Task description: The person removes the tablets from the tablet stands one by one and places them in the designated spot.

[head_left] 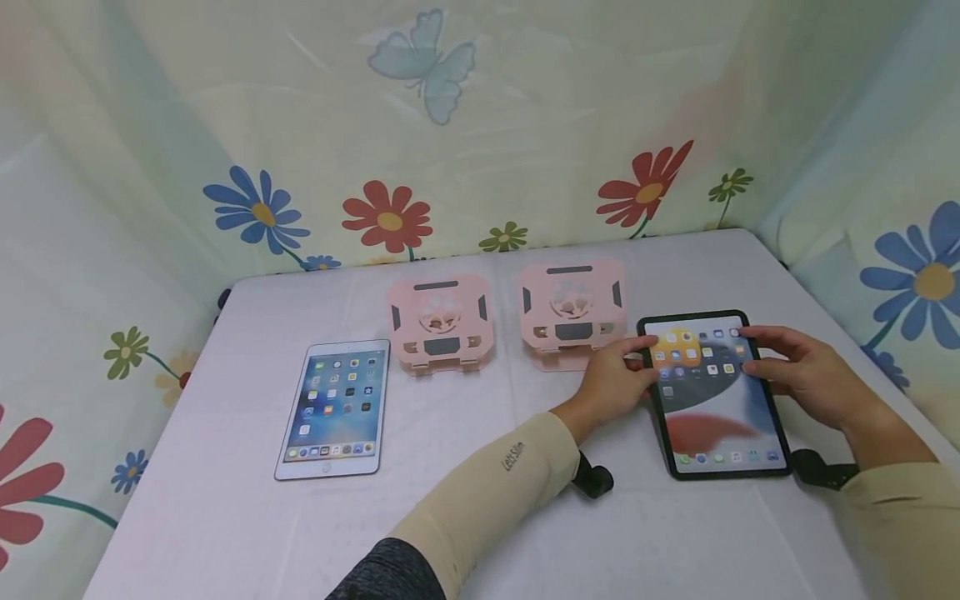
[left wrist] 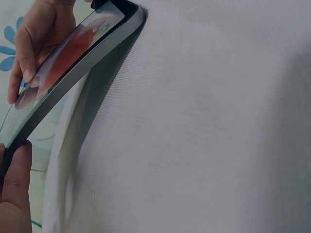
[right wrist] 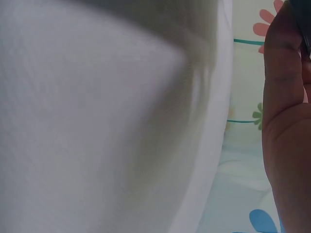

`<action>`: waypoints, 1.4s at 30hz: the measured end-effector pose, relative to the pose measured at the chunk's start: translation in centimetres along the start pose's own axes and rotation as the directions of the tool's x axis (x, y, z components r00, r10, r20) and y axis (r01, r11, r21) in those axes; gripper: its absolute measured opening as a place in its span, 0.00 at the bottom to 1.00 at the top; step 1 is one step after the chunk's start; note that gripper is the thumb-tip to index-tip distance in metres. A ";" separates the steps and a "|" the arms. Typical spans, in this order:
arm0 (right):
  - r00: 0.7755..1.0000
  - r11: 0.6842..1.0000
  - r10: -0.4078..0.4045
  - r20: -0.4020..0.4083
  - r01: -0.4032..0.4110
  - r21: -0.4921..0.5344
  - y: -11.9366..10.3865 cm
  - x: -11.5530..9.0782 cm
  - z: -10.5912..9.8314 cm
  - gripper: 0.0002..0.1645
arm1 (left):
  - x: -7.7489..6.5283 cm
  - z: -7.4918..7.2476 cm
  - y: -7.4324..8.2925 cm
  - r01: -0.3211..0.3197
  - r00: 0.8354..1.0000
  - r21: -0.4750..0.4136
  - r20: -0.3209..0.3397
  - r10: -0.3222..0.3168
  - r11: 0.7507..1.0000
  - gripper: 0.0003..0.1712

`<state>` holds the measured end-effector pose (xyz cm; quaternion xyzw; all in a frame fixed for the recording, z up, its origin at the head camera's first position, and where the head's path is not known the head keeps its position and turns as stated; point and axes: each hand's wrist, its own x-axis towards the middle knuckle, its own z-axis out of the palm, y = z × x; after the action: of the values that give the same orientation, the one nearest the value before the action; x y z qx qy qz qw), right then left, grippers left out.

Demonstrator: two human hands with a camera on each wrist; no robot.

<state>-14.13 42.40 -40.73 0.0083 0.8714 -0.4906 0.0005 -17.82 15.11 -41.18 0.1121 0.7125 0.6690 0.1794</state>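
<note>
A black-edged tablet (head_left: 712, 421) with its screen lit is on the right of the table in the head view. My left hand (head_left: 611, 379) pinches its upper left edge between thumb and fingers. On the opposite edge, my right hand (head_left: 821, 387) grips the upper right side. The left wrist view shows the tablet (left wrist: 73, 73) tilted, its upper end raised off the cloth and its bottom end low against it. Only part of the right hand (right wrist: 286, 121) and a dark corner of the tablet appear in the right wrist view.
A white-framed tablet (head_left: 330, 412), screen lit, lies at the left. Two pink folding stands (head_left: 405, 304) (head_left: 532, 292) with grey pads sit side by side toward the back. White cloth (head_left: 247, 400) covers the table, and flowered curtains (head_left: 300, 100) surround its back and sides.
</note>
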 end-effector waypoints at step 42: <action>0.990 0.993 0.118 0.073 -0.118 0.001 0.9 1.2 -0.6 0.37 | 0.3 0.4 -1.8 -0.013 0.999 0.035 0.032 0.012 0.999 0.26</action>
<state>-15.34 43.40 -41.16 0.0419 0.8674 -0.4920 0.0610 -17.79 15.42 -43.01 0.1302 0.7205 0.6556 0.1847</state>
